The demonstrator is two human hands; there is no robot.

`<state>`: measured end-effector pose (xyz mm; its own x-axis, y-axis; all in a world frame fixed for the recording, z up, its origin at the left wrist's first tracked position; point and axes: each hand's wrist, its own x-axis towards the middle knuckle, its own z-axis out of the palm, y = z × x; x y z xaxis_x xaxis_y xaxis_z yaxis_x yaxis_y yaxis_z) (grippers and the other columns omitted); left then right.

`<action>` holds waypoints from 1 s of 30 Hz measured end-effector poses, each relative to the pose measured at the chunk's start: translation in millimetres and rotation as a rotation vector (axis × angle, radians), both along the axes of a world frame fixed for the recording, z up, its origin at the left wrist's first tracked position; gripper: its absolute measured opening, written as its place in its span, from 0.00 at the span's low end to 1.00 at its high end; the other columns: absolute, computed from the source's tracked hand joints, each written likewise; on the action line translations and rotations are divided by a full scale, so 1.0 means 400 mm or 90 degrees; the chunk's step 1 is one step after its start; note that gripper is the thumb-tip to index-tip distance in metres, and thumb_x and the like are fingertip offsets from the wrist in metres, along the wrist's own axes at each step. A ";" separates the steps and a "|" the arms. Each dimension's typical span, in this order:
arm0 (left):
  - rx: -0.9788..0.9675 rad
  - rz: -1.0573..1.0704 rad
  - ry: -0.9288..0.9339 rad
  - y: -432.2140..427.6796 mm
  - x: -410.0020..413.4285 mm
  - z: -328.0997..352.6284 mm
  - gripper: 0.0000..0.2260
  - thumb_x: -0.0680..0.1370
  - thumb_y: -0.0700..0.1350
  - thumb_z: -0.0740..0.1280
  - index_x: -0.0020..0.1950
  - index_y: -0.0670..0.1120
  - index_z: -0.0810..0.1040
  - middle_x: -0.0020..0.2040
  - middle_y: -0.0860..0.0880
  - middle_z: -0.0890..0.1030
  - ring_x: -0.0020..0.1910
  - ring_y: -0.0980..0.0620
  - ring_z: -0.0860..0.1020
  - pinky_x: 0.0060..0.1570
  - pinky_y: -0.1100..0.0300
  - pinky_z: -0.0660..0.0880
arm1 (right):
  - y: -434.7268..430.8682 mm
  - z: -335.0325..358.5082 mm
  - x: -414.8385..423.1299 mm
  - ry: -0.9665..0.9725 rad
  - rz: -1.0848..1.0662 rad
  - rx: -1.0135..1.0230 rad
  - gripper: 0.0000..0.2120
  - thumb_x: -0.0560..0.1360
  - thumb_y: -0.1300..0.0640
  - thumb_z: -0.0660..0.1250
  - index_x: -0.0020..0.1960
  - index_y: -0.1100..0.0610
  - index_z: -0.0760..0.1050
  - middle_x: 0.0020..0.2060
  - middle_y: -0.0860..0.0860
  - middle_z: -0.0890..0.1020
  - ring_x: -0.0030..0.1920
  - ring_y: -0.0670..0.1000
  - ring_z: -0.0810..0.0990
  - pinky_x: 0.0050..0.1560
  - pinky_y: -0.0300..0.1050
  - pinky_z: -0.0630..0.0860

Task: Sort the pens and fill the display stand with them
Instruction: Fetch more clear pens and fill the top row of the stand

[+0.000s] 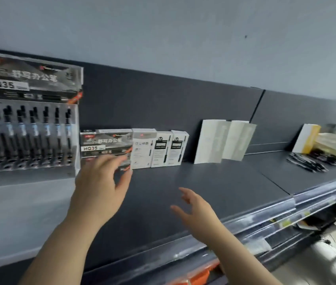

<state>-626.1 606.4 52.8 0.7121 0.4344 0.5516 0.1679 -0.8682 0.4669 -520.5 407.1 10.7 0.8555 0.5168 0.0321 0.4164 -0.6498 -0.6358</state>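
A stationery shop: a dark retail shelf (214, 182) with price-label strips (265, 221) along its front edge, a branded pen display stand (27, 112) and boxed pens (142, 148) at its back edge

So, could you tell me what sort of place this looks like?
Probably a stationery shop aisle: a pen display stand with an HQ35 header, boxed pens lined up on a dark retail shelf, and loose pens piled further right.

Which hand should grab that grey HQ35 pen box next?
Probably the left hand. Its fingers already reach the front of the grey HQ35 cardboard pen box beside the clear plastic display stand. The right hand hovers open, lower, away from the box.
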 end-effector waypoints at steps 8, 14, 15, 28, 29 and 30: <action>0.021 -0.148 0.153 -0.474 0.290 -0.030 0.21 0.79 0.56 0.59 0.72 0.54 0.67 0.69 0.54 0.68 0.62 0.50 0.70 0.66 0.54 0.63 | -0.486 -0.004 0.194 -0.058 -0.102 0.004 0.32 0.76 0.42 0.61 0.75 0.49 0.55 0.72 0.47 0.62 0.70 0.49 0.63 0.67 0.42 0.63; 0.111 -0.194 0.271 -0.853 0.490 -0.063 0.24 0.79 0.58 0.56 0.75 0.57 0.59 0.76 0.52 0.58 0.74 0.52 0.56 0.73 0.47 0.50 | -0.834 -0.001 0.342 -0.118 -0.117 -0.052 0.32 0.77 0.41 0.59 0.76 0.49 0.52 0.74 0.47 0.58 0.74 0.49 0.54 0.72 0.44 0.55; 0.118 -0.196 0.283 -0.901 0.519 -0.071 0.24 0.79 0.59 0.56 0.75 0.57 0.58 0.76 0.52 0.58 0.74 0.52 0.55 0.73 0.47 0.51 | -0.882 -0.002 0.366 -0.129 -0.122 -0.062 0.32 0.77 0.40 0.59 0.76 0.49 0.52 0.74 0.47 0.58 0.74 0.49 0.54 0.72 0.45 0.54; 0.114 -0.232 0.389 -1.245 0.934 -0.156 0.26 0.79 0.60 0.56 0.76 0.57 0.55 0.76 0.51 0.56 0.75 0.50 0.55 0.72 0.49 0.53 | -1.237 -0.060 0.740 -0.130 -0.195 -0.164 0.31 0.77 0.39 0.56 0.75 0.48 0.52 0.73 0.47 0.61 0.74 0.51 0.56 0.72 0.49 0.55; 0.104 -0.238 0.392 -1.264 0.981 -0.167 0.26 0.79 0.60 0.56 0.76 0.57 0.55 0.76 0.51 0.56 0.75 0.50 0.55 0.72 0.49 0.54 | -1.255 -0.065 0.782 -0.127 -0.191 -0.174 0.31 0.77 0.39 0.56 0.75 0.48 0.52 0.73 0.46 0.60 0.74 0.51 0.56 0.73 0.49 0.55; 0.086 -0.245 0.391 -1.283 1.031 -0.177 0.26 0.79 0.59 0.56 0.76 0.57 0.55 0.76 0.51 0.56 0.74 0.50 0.55 0.72 0.50 0.55 | -1.273 -0.069 0.827 -0.125 -0.185 -0.185 0.31 0.77 0.39 0.56 0.75 0.48 0.52 0.73 0.46 0.60 0.74 0.51 0.56 0.73 0.49 0.55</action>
<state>-213.5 93.1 -18.0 0.9982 0.0475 0.0357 0.0361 -0.9618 0.2715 -189.7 -102.2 -16.8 0.9586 0.2680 0.0968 0.2849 -0.8975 -0.3367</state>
